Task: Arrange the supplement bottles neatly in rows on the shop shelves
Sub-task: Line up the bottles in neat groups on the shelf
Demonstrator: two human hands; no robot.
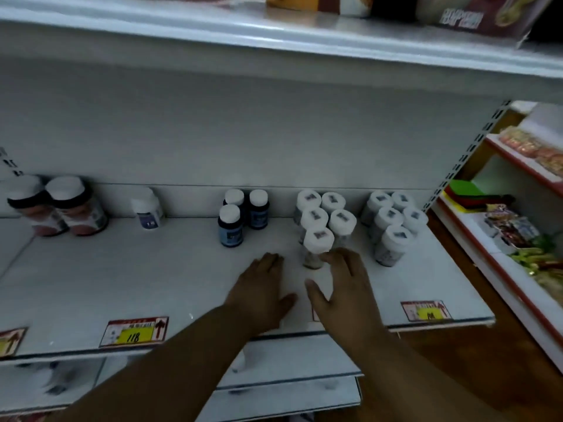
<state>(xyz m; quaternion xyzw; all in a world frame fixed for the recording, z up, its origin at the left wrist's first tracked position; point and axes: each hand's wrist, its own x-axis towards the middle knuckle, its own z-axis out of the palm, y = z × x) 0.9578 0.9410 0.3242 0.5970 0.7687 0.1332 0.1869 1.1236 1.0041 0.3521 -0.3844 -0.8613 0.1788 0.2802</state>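
Observation:
On the white shelf (152, 284) stand several groups of supplement bottles. A cluster of white-capped bottles (324, 219) stands in two rows at centre right; its front bottle (316, 246) is nearest my hands. A second such cluster (393, 220) stands to its right. Three dark blue bottles (240, 216) stand left of centre. My left hand (262, 295) lies flat and open on the shelf, left of the front bottle. My right hand (338, 287) is open too, fingers straight, its fingertips at the front bottle's right side.
Two large dark bottles (58, 205) and a small white bottle (147, 208) stand at the far left. Price tags (134, 332) line the shelf's front edge. An upper shelf (274, 32) holds boxes. A red-edged rack (518, 239) of snack packets stands to the right.

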